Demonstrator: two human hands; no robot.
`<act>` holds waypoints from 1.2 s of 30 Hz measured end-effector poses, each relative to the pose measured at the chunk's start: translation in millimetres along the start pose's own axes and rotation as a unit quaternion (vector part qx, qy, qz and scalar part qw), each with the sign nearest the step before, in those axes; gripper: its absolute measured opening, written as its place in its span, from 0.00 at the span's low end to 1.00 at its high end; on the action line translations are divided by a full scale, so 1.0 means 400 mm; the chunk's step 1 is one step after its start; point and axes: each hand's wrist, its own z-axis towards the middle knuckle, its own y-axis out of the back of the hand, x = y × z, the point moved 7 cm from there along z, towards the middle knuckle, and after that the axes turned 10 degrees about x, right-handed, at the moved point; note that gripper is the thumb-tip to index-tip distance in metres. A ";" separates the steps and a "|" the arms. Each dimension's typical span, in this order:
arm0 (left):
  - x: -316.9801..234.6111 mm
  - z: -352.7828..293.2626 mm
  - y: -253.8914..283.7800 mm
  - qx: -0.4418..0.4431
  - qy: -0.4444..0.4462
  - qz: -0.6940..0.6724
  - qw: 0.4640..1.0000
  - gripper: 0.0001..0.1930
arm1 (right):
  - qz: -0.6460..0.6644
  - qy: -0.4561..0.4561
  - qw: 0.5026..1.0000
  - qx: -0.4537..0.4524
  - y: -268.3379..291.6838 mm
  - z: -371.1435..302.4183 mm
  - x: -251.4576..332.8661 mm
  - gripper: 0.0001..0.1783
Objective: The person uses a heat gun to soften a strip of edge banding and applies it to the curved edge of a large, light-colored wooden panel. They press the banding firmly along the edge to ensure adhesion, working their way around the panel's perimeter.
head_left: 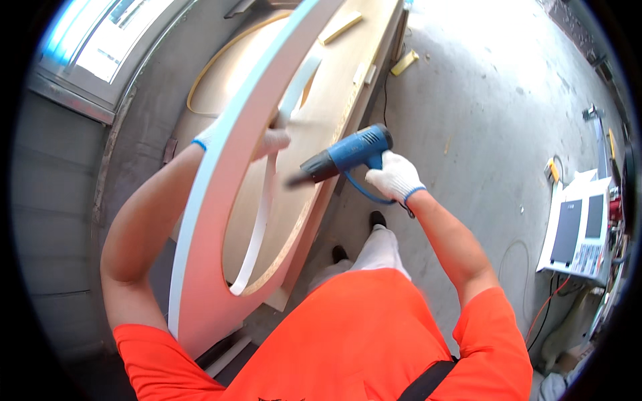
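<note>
A panel (200, 287) with a large oval cutout stands tilted on edge in front of me, to the left. Along the cutout's raw chipboard rim hangs a white strip of edge banding (257, 244), loose over part of its length. My left hand (273, 142), in a white glove, reaches round behind the panel; blurred fingers show through the cutout, closed on the strip. The panel hides the rest of that hand. My right hand (396, 178), also gloved, grips the handle of a blue heat gun (354, 150), whose dark nozzle points left toward the cutout.
Beneath the panel is a long wooden workbench (328, 100) bearing a yellowish block (341, 28). Another yellow piece (404, 63) lies on the concrete floor (461, 87). A white machine with a keypad (575, 227) stands at right, cables beside it. A window (110, 50) is upper left.
</note>
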 end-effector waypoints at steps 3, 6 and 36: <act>0.054 -0.025 -0.008 -0.022 -0.031 -0.071 0.997 0.15 | -0.095 0.048 0.994 0.029 0.123 0.165 0.145 0.25; 0.094 -0.033 -0.024 0.020 -0.031 -0.158 0.987 0.16 | -0.172 0.073 0.980 0.068 0.149 0.375 0.232 0.22; 0.146 -0.338 0.111 -0.050 0.127 0.027 0.990 0.43 | 0.024 0.660 0.607 0.441 -0.327 -0.322 0.702 0.43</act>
